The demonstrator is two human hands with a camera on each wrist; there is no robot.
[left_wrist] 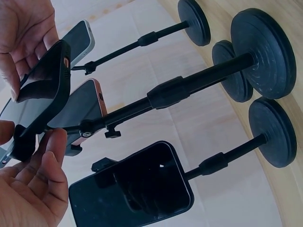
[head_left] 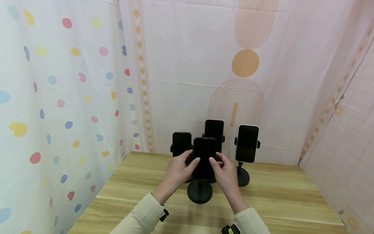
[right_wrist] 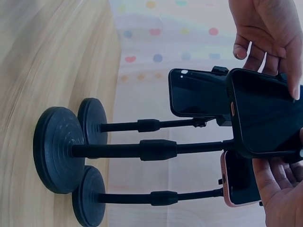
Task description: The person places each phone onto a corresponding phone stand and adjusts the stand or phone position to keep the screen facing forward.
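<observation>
A black-cased smartphone (head_left: 204,156) sits upright in a black phone stand, nearest of several such stands. My left hand (head_left: 179,168) holds its left side, the thumb over the screen's edge and the fingers curled behind. On the opposite side my right hand (head_left: 225,175) holds the phone the same way. In the left wrist view, the fingers of my left hand (left_wrist: 35,189) lie by the holder's black clamp arm (left_wrist: 22,144). The right wrist view shows the stand's pole (right_wrist: 158,149) and round base (right_wrist: 59,150) beneath the phone (right_wrist: 267,113). Fingers behind the phone are partly hidden.
Close behind stand other mounted phones: a black one (head_left: 181,143) at left, a pink-edged one (head_left: 214,130) in the middle and a white-edged one (head_left: 247,143) at right. Curtains (head_left: 181,71) hang around the wooden table (head_left: 280,195).
</observation>
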